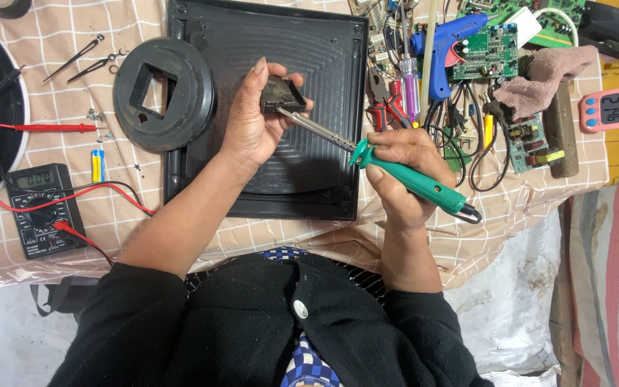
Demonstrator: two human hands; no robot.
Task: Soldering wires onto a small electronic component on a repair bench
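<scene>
Your right hand (402,172) is closed in a pen-like grip around the green plastic handle of a soldering iron (413,179). Its long axis runs on a diagonal: the handle's butt points down and to the right, toward the table's near edge, and the silver metal shaft climbs up and to the left. The tip ends at the small dark square part (281,94) that your left hand (252,125) pinches, fingers curled over its top edge and thumb underneath. So the part lies up and to the left of your right hand, straight along the iron's line, and it is already in your left hand, raised above the table. Whether the tip is actually touching the part or just short of it, you cannot tell from this view.

Both hands hover over the large black square plastic panel (324,50) with stepped ridges, which lies flat on the checked beige cloth (145,236). To the left of your left hand, a round black plastic disc with a square hole (164,93) overlaps the panel's left edge. Farther left sit a black multimeter (41,208) and its red lead (44,128).

To the right of your right hand things are crowded: pliers, a blue glue gun (442,50), green circuit boards (492,51) and tangled wires lie close beside the panel. The freest room is over the panel, between your hands.
</scene>
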